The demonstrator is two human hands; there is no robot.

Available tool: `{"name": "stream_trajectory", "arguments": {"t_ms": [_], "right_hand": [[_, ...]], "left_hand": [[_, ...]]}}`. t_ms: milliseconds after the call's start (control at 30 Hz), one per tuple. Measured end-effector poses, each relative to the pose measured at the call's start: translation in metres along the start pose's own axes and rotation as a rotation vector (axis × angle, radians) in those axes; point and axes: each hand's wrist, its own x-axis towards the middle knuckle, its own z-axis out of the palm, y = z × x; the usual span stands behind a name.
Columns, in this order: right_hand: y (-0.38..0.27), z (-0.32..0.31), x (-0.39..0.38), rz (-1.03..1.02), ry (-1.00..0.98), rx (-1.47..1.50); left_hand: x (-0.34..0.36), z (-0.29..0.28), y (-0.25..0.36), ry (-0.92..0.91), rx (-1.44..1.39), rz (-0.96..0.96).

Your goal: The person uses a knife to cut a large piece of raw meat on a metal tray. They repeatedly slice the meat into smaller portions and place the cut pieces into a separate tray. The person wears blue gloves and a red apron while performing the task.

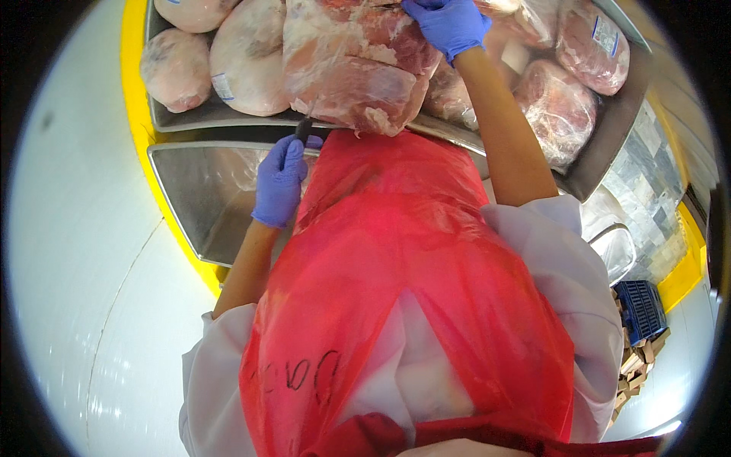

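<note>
We count two hands, each in a blue glove. Our left hand has its fingers wrapped around the handle of one knife, its blade directed up at the near left part of one large cut; we cannot tell whether the blade touches it. Our right hand lies at the cut's far right edge; we cannot tell whether its fingers grip or only press. The cut sits mid-width in the upper bin, over its near rim, just beyond our one red apron. Left of the cut, we count three wrapped pieces; to the right, at least three more. One lower bin stands at near left, and one blue crate at far right.
</note>
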Motion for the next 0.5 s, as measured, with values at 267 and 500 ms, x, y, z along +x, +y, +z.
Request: {"name": "stream_trajectory", "arguments": {"t_ms": [267,500], "right_hand": [[0.024,0.002,0.008,0.0,-0.017,0.131],[0.037,0.008,-0.003,0.112,0.012,0.41]], "left_hand": [[0.01,-0.019,0.011,0.034,0.069,0.004],[0.013,-0.028,0.017,0.036,0.108,-0.003]]}}
